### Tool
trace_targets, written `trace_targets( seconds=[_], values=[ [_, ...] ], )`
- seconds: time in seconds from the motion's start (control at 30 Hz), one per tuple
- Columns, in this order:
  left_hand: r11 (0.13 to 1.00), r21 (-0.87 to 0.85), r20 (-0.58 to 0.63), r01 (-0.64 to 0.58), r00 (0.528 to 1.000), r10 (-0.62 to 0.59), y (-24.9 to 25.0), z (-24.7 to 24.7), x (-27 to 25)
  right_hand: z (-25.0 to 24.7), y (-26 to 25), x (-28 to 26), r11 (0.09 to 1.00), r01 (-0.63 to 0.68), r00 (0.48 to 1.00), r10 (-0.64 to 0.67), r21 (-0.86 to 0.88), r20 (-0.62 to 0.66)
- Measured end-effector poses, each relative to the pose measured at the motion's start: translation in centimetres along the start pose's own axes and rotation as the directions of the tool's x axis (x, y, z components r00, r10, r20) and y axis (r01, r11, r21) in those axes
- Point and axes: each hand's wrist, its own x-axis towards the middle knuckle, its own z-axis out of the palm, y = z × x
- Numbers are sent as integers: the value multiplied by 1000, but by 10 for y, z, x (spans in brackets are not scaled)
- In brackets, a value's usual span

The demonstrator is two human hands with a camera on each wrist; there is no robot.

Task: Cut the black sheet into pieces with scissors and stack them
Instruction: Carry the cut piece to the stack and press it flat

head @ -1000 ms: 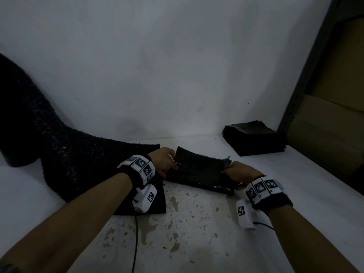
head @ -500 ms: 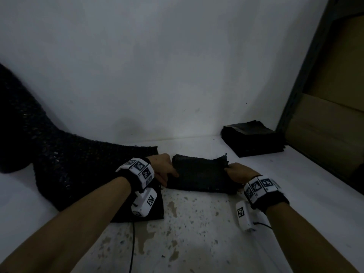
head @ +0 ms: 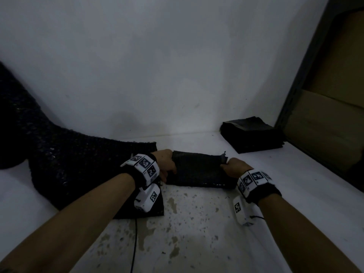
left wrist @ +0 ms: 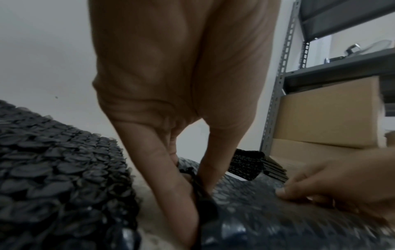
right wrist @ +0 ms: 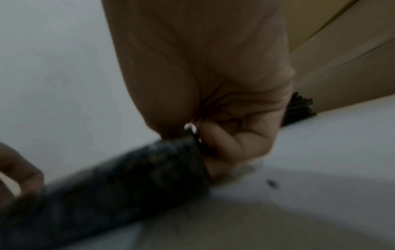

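While the long black sheet (head: pixel 78 166) is lying draped over the left of the white table (head: pixel 295 184), a cut piece (head: pixel 199 172) is being held between both hands just right of its cut end. The piece's left edge is being pinched by the left hand (head: pixel 165 164), thumb and fingers (left wrist: pixel 188 199) closed together on the material in the left wrist view. Its right edge is being gripped by the right hand (head: pixel 234 167), fingers (right wrist: pixel 230 148) curled round it; the right wrist view is blurred, and a small bright glint by the thumb cannot be identified. No scissors are being seen clearly. The piece is bowing between the grips, so it is being judged light, soft and limp, with a bubbled texture that should resist slipping. Opposite edges are being judged the best hold, keeping it taut and flat for carrying to the stack of cut pieces (head: pixel 254 136) at the far right.
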Motion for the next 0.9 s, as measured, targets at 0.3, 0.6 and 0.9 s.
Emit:
trace_targets(
  seconds=[0.3,0.6,0.9],
  values=[
    [994,106,-35,-19,999,23,4,3,-2,2,-19,-11,961,139,983,-163,-237,-86],
    [907,419,-64,-36,996,69,13,4,-16,19,-18,-13,899,312,942,-250,-306,224],
    [737,647,164,-194,980,114,30,19,-5,19,-16,-11,898,334,937,-282,-286,208]
  ],
)
